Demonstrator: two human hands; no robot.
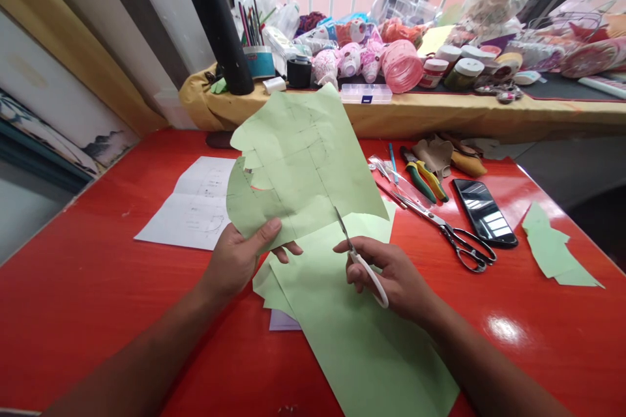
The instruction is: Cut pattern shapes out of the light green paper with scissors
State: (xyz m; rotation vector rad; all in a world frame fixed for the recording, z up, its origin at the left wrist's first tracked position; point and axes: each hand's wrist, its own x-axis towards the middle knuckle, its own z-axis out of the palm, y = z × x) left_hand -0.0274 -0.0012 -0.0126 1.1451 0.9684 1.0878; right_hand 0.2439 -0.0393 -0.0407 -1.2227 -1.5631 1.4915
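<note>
the left hand (239,260) is pinching a thin pale green pencil-marked paper sheet (298,169) by its lower edge, holding it up over the glossy red counter (98,313); the light, floppy sheet is bending easily and is best taken near that edge. the right hand (391,277) is gripping white-handled steel scissors (374,283), the hands working apart. the scissors' pivot is hard to make out behind the grip, and a second green paper sheet (352,339) is running out of view below
</note>
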